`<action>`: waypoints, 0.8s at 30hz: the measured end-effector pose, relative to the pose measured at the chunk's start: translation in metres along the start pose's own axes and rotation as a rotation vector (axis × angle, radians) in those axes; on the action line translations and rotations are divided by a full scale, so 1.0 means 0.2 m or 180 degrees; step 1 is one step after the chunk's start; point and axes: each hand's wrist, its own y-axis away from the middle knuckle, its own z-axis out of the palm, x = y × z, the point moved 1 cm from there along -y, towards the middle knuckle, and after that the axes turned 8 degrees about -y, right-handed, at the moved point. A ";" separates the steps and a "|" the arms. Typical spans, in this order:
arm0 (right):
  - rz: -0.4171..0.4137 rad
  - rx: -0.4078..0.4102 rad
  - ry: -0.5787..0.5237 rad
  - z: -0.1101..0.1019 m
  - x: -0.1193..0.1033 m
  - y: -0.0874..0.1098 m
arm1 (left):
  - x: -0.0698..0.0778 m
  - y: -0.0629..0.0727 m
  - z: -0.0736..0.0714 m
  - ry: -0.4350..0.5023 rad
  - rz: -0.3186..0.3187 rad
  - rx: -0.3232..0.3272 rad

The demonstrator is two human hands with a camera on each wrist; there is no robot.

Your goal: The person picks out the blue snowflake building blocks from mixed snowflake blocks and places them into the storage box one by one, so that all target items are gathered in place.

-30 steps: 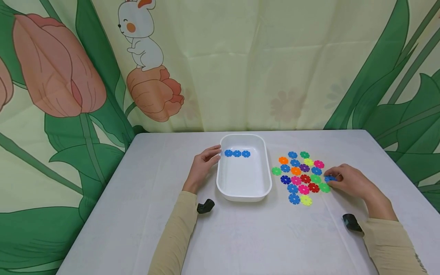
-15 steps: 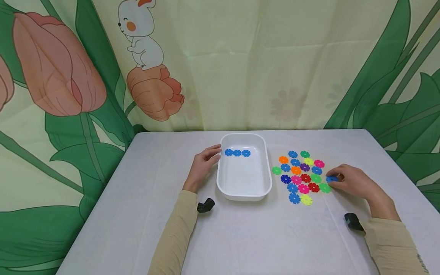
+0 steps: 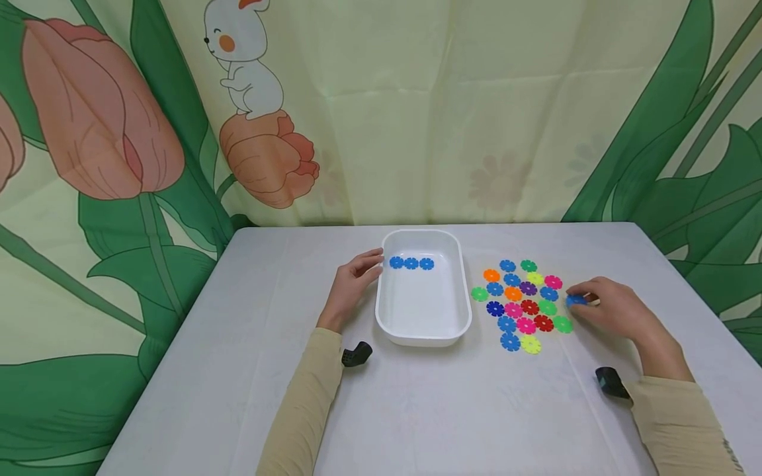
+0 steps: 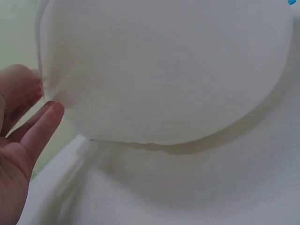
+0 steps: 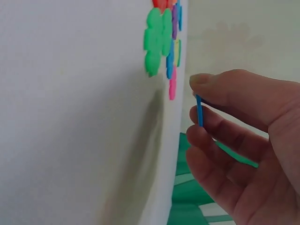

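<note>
Between the thumb and fingers of my right hand (image 3: 616, 311), a blue plastic snowflake disc (image 3: 576, 300) is pinched. The right wrist view shows that blue disc (image 5: 200, 110) edge-on, off the cloth. Just left of this hand lies a spread of snowflake discs in several colours, such as a green disc (image 3: 562, 324) and a pink disc (image 3: 553, 282). My left hand (image 3: 348, 287) touches the left side of a white tray (image 3: 423, 340), its fingertips (image 4: 56, 110) against the outer wall. Inside the tray, near the far end, three blue discs (image 3: 411, 263) lie in a row.
A white cloth covers the table (image 3: 452, 410). Behind its far edge hangs a curtain (image 3: 381, 132) printed with tulips and a rabbit. A black wrist device (image 3: 357, 355) sits by the left sleeve, another black device (image 3: 612, 383) by the right sleeve.
My right hand, holding the blue disc, has lifted slightly and shifted a little right, away from the green disc. The left hand and the tray have stayed in place.
</note>
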 end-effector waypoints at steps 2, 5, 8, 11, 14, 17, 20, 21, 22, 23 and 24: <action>-0.0022 0.0044 -0.0017 -0.01 -0.02 0.00 | 0.00 0.00 0.00 0.0013 -0.0002 -0.0002; -0.0032 0.0123 -0.0032 -0.02 -0.05 0.00 | 0.00 0.00 0.00 0.0009 -0.0001 0.0001; -0.0027 0.0194 -0.0037 -0.02 -0.10 0.00 | 0.00 0.00 0.00 0.0011 0.0003 0.0006; -0.0078 0.0264 -0.0036 -0.02 -0.15 0.01 | -0.01 0.00 0.00 0.0016 0.0012 0.0005; -0.0181 0.0316 -0.0057 -0.02 -0.21 0.02 | -0.01 0.00 0.00 0.0027 0.0019 0.0000; -0.0326 0.0346 -0.0104 0.00 -0.27 0.03 | -0.01 0.00 0.00 0.0012 0.0017 0.0008; -0.0480 0.0359 -0.0147 0.03 -0.33 0.04 | 0.01 0.00 0.00 0.0020 -0.0010 -0.0013; -0.0529 0.0366 -0.0138 0.03 -0.35 0.04 | 0.01 0.00 0.00 0.0014 -0.0014 -0.0014; -0.0583 0.0375 -0.0118 0.04 -0.37 0.04 | 0.01 0.00 0.00 0.0011 -0.0020 -0.0017; -0.0632 0.0388 -0.0096 0.04 -0.39 0.04 | 0.01 0.00 0.00 0.0014 -0.0030 -0.0025; -0.0673 0.0389 -0.0083 0.05 -0.41 0.04 | 0.01 0.00 0.00 0.0021 -0.0043 -0.0031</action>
